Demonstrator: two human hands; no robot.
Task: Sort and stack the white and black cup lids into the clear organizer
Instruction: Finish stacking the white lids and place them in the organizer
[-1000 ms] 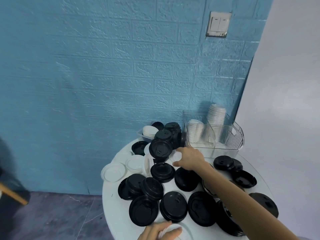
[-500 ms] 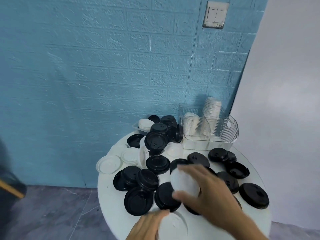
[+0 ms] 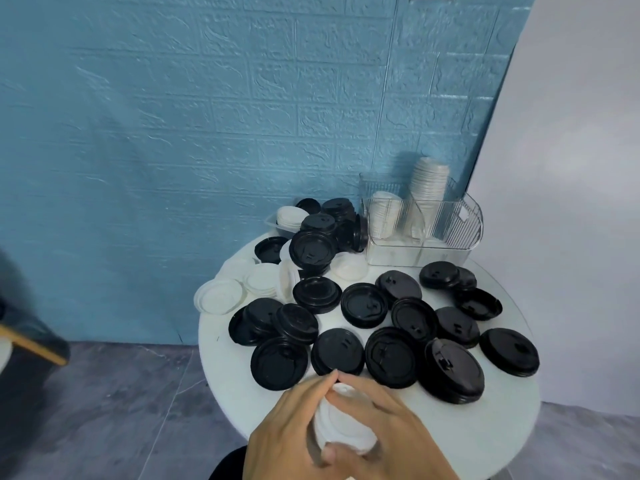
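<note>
Single head-worn view, looking forward and down across a round white table (image 3: pixel 512 420) toward a far blue wall (image 3: pixel 207 116).

black lids (image 3: pixel 337 351) scattered flat on table, white lids (image 3: pixel 428 183) stacked upright in clear organizer (image 3: pixel 464 226)

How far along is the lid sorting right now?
Early to midway. Done: the clear organizer at the back already holds stacks of white lids, no black ones visible. In hand: the left hand and right hand together grip a small white lid stack near the table's front edge. Left: many loose black lids and several white lids still lie scattered.
</note>
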